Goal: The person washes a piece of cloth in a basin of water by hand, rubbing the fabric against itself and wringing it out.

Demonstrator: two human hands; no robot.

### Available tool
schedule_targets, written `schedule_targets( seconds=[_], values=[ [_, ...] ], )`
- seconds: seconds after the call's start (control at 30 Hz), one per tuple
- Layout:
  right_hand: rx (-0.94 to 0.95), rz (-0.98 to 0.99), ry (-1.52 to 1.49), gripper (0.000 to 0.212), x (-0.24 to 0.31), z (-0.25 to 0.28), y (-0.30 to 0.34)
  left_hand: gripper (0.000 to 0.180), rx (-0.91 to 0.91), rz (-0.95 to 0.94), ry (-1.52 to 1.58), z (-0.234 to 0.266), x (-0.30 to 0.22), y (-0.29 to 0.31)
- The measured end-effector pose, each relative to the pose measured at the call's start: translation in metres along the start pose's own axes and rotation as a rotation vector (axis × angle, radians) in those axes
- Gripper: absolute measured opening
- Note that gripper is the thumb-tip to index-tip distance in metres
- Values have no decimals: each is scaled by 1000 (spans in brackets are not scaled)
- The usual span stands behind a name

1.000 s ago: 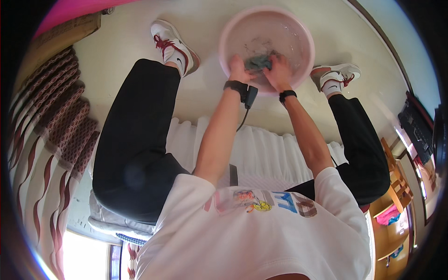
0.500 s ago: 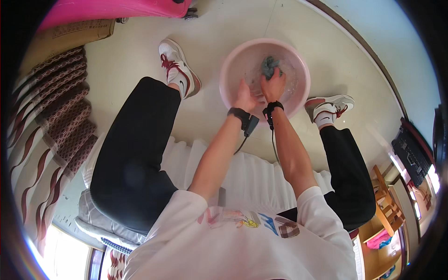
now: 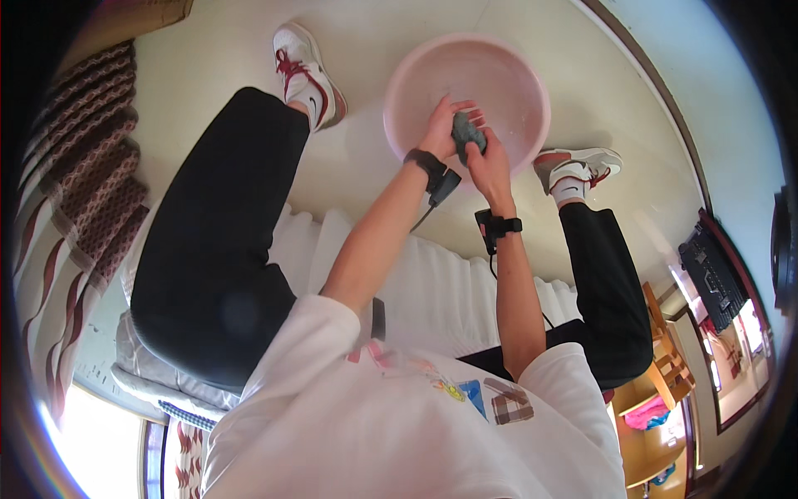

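A wet-looking, bunched grey-green cloth [image 3: 470, 137] is pressed between my two hands above the near part of a round pink basin [image 3: 403, 83]. My left hand [image 3: 445, 129] cups the cloth from the left, its fingers curving past the far side. From the right and near side, my right hand [image 3: 490, 166] grips the cloth, thumb across it. Parts of the cloth are hidden by the fingers. Shallow water appears to lie in the basin. Each wrist wears a black strap with a small box and cable.
The basin stands on a pale floor between my feet, a white and red shoe [image 3: 309, 75] to its left and another shoe [image 3: 579, 166] close on its right. Patterned curtains [image 3: 100, 141] hang at left, near a cardboard box [image 3: 125, 21]. Wooden furniture [image 3: 665, 366] stands at right.
The cloth has come up from the far part of the basin toward me. My left hand, before beside the right wrist, now meets the cloth. The whole view has shifted slightly.
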State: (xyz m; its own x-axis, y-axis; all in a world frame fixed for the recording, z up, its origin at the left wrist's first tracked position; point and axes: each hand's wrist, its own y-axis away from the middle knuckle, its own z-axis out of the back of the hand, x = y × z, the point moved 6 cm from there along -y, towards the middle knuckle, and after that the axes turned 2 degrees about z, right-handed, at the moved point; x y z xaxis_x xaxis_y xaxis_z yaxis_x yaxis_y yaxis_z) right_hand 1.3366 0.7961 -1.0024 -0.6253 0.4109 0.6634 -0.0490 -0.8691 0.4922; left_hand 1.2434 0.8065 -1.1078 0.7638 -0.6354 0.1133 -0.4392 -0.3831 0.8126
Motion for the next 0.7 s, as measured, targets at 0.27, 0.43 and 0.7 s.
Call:
schedule_targets(
  seconds=[0.27,0.43,0.7],
  values=[
    [-238,-125,107,41,1,10,-1,37,-445,-258,-134,6,32,3],
    [-163,-103,91,44,-5,6,-10,42,-511,-260,-73,4,28,5],
    [-140,-70,183,50,-6,3,-17,44,-532,-308,-93,7,23,-1]
  ],
)
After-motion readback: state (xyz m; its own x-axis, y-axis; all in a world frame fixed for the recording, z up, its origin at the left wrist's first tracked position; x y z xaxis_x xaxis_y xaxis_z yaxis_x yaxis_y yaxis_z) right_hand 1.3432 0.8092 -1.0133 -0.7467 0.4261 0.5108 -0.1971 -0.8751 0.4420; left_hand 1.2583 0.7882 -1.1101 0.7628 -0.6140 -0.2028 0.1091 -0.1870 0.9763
